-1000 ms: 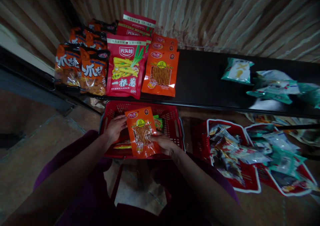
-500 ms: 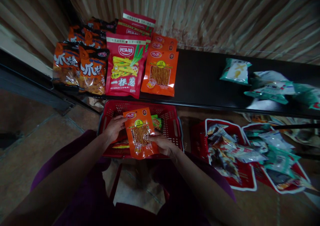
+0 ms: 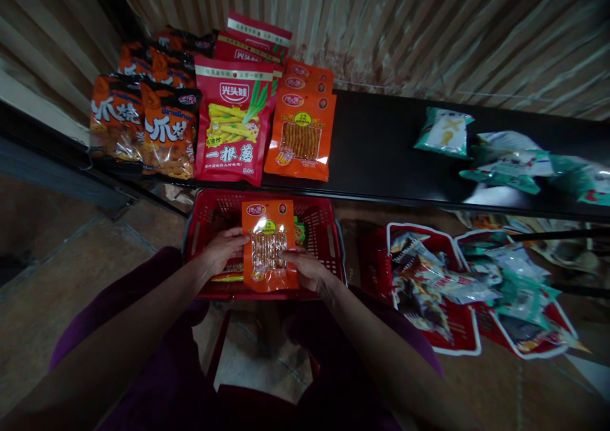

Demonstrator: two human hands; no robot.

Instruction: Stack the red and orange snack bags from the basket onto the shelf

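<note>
An orange snack packet (image 3: 269,272) with a clear window showing brown sticks is held upright over a red plastic basket (image 3: 190,253). My left hand (image 3: 225,250) grips its left edge, and my right hand (image 3: 307,269) grips the right side, thumb across the front. Inside the basket, partly hidden behind the packet, lie a green packet (image 3: 300,232) and some red and yellow ones. On the black shelf above stand matching orange packets (image 3: 300,138), one behind another.
Beside those packets on the shelf (image 3: 376,145) stand red snack bags (image 3: 233,123) and orange-black bags (image 3: 169,132). Farther right lie teal-and-white bags (image 3: 443,132). Two red baskets with white rims, a nearer one (image 3: 469,329) and a farther one (image 3: 505,339), hold several packets on the floor.
The orange packet has turned from a slight tilt to nearly straight, with both hands still on it. The whole view has shifted slightly.
</note>
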